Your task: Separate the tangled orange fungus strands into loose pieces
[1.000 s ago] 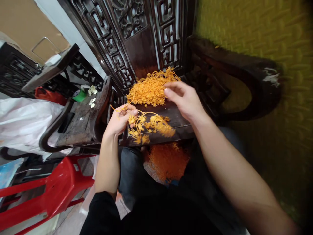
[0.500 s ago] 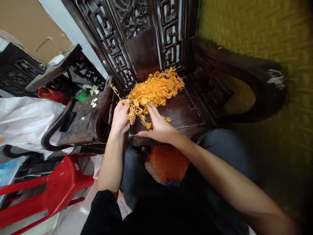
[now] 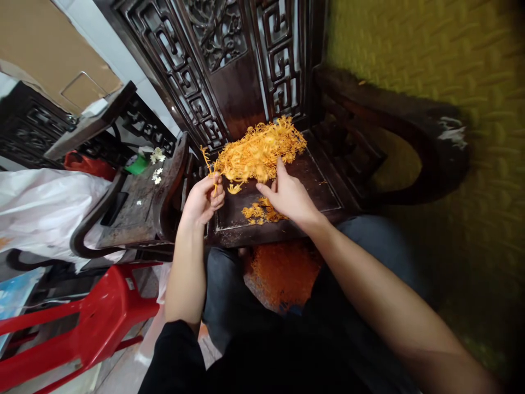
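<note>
A heap of yellow-orange, flower-like plastic-looking pieces (image 3: 262, 150) lies on the dark wooden chair seat (image 3: 318, 189). At the heap's left end, my left hand (image 3: 204, 198) is closed in a pinch on a thin yellow-orange stem (image 3: 206, 158), whose upper end sticks up past the fingers. My right hand (image 3: 292, 192) is at the heap's front right edge, thumb and fingers apart; whether its fingertips touch the heap I cannot tell. Below the heap, nearer the seat's front edge, lies a small cluster of loose yellow-orange pieces (image 3: 262, 211).
The carved chair back (image 3: 238, 90) rises behind the heap, with a curved armrest (image 3: 410, 117) to the right. A second wooden chair (image 3: 127, 219) on the left carries white bits and a green object (image 3: 136, 163). A red plastic stool (image 3: 102, 312) stands lower left. Orange material (image 3: 283, 273) shows below the seat.
My right hand has moved right and up, away from my left hand. The loose cluster near the front edge looks larger and less covered. My left hand has shifted slightly, still pinching a stem.
</note>
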The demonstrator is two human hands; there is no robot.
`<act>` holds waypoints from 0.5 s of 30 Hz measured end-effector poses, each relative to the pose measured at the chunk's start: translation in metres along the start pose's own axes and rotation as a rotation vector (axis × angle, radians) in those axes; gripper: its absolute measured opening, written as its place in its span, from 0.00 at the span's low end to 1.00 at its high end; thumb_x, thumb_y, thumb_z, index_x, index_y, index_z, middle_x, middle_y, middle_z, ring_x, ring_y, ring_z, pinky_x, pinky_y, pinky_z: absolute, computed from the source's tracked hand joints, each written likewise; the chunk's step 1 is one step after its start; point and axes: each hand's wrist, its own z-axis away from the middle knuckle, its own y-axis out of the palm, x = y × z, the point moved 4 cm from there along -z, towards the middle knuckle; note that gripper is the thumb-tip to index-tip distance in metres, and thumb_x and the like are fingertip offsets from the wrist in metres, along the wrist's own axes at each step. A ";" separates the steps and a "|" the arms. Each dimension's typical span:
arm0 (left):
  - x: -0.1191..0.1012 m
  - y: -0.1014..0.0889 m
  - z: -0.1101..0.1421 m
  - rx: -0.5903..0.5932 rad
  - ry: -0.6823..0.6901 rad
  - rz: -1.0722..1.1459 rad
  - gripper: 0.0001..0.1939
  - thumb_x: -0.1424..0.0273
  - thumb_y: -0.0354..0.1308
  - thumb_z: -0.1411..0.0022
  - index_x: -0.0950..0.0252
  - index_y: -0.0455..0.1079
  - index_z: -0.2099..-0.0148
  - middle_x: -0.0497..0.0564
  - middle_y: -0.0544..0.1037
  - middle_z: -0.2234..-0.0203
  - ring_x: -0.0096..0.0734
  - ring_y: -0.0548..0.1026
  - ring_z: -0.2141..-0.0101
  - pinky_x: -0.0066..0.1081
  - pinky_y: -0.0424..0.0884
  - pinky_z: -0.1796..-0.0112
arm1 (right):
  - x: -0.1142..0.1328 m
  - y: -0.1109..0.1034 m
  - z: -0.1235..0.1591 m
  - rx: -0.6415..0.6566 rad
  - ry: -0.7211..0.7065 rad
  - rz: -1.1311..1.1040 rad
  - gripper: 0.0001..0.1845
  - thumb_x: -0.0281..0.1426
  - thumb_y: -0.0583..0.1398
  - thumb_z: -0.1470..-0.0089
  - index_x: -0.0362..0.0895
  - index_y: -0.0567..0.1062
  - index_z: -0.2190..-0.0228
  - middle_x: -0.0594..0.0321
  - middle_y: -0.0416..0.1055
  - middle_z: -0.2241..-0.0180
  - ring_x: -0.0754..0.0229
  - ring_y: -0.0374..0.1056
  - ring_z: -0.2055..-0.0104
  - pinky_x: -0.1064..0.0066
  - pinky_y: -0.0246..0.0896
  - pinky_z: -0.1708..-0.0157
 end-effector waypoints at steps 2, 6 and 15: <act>0.000 -0.004 -0.003 -0.100 0.133 -0.039 0.13 0.67 0.69 0.42 0.66 0.67 0.67 0.42 0.70 0.79 0.15 0.67 0.84 0.16 0.52 0.87 | 0.002 -0.004 0.000 0.000 -0.017 -0.201 0.30 0.36 0.61 0.42 0.38 0.69 0.41 0.58 0.75 0.70 0.55 0.72 0.68 0.60 0.70 0.61; 0.006 -0.005 -0.009 -0.183 0.270 -0.077 0.22 0.65 0.78 0.53 0.65 0.65 0.68 0.45 0.76 0.76 0.20 0.72 0.79 0.19 0.62 0.84 | 0.012 0.006 0.007 0.220 0.057 -0.744 0.17 0.33 0.58 0.42 0.44 0.71 0.51 0.64 0.74 0.70 0.63 0.68 0.77 0.69 0.67 0.74; 0.010 0.004 -0.008 -0.224 0.299 -0.080 0.30 0.69 0.81 0.61 0.62 0.60 0.67 0.44 0.78 0.76 0.28 0.79 0.77 0.20 0.66 0.83 | 0.025 0.010 0.018 0.129 -0.252 -0.435 0.16 0.42 0.63 0.41 0.41 0.80 0.62 0.58 0.78 0.64 0.63 0.68 0.67 0.69 0.63 0.65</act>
